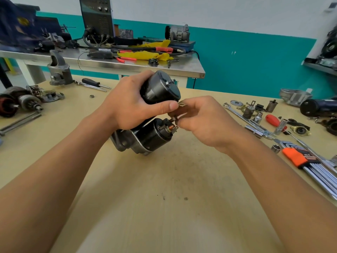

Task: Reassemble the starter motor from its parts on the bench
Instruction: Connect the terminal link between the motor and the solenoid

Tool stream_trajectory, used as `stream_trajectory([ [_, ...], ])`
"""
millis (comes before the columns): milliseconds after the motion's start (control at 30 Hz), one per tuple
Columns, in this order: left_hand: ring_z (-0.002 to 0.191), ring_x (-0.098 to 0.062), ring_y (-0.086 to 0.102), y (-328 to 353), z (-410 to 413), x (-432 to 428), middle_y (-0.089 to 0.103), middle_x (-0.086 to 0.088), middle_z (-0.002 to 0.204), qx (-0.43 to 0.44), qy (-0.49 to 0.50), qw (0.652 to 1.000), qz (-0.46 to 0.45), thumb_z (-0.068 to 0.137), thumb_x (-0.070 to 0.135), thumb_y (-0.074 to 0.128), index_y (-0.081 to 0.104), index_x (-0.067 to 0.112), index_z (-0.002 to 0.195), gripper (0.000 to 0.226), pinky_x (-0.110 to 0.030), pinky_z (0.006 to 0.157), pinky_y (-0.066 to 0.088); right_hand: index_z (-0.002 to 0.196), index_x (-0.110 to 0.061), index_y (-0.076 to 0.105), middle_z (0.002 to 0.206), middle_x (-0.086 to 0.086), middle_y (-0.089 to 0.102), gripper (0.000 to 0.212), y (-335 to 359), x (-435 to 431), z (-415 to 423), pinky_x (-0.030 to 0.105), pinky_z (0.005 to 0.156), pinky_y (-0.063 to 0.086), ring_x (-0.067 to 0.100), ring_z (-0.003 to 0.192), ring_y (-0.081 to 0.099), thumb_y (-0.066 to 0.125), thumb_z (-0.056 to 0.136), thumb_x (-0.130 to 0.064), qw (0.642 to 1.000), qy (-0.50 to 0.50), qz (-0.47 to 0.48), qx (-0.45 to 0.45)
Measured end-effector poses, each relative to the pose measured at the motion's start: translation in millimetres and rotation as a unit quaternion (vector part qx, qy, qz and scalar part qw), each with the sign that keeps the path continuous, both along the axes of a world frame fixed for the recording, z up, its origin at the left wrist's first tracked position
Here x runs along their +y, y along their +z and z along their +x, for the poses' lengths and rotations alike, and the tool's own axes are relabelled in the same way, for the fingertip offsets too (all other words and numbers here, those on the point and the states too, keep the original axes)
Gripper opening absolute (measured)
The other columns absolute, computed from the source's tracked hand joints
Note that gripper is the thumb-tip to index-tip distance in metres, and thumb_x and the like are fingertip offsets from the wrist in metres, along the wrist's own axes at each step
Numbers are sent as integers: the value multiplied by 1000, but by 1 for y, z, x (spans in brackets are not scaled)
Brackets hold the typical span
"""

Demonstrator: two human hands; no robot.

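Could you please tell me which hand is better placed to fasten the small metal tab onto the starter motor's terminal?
Probably the right hand: its fingers pinch the metal tab close to the terminal, while the left hand grips the starter motor, steadying it.

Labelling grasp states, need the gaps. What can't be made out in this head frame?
All head view.
- The small part pinched by the right hand: mostly hidden by its fingers, blurred; type unclear.
- Near side of the starter motor: covered by the left hand.
- Upper terminal of the solenoid: behind the right fingertips, too small to judge any nut.
- The hex key set: cut off by the right edge.
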State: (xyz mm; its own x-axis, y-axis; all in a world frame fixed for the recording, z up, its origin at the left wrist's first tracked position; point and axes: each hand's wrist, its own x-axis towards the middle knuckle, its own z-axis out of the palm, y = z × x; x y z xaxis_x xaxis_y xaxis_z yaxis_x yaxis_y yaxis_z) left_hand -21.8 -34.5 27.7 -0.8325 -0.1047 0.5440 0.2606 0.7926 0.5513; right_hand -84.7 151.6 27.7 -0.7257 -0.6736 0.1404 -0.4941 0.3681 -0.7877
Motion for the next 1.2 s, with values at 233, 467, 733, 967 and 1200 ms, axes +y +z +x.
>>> stream_trajectory([
  [233,86,-16,62,0,-1,-1,67,2,99,-4,1,1000,-4,66,76,64,60,26,121,74,-43,78,54,88,-18,76,74,-5,70,19,-3,-1,-2,35,71,50,14,77,65,65,94,-32,998,-31,37,51],
  [467,86,-17,62,-1,0,-1,67,1,99,3,-1,1000,-5,67,75,64,61,24,120,73,-42,78,53,108,-32,71,99,-15,71,28,-1,8,-4,18,84,46,4,99,65,65,94,-9,995,46,26,80],
  [733,87,-19,62,0,0,-1,68,1,99,3,-4,1000,-6,67,75,64,61,25,120,73,-45,79,53,86,-20,75,69,-5,71,21,-5,0,-5,32,66,54,6,64,65,64,95,-35,998,-25,17,54],
  [967,84,-10,60,-1,-1,-2,66,6,97,4,-8,1000,-8,68,76,63,59,29,119,69,-33,75,51,112,-27,73,97,-15,70,22,-5,9,-10,12,76,43,-3,95,63,66,94,-17,989,51,22,139],
  [1200,86,-16,62,-1,-1,-2,67,2,99,3,-14,1000,-6,69,75,64,60,25,121,72,-43,78,54,97,-43,67,100,-18,71,35,-9,9,-12,24,83,54,1,89,67,65,93,-8,991,72,-21,106],
])
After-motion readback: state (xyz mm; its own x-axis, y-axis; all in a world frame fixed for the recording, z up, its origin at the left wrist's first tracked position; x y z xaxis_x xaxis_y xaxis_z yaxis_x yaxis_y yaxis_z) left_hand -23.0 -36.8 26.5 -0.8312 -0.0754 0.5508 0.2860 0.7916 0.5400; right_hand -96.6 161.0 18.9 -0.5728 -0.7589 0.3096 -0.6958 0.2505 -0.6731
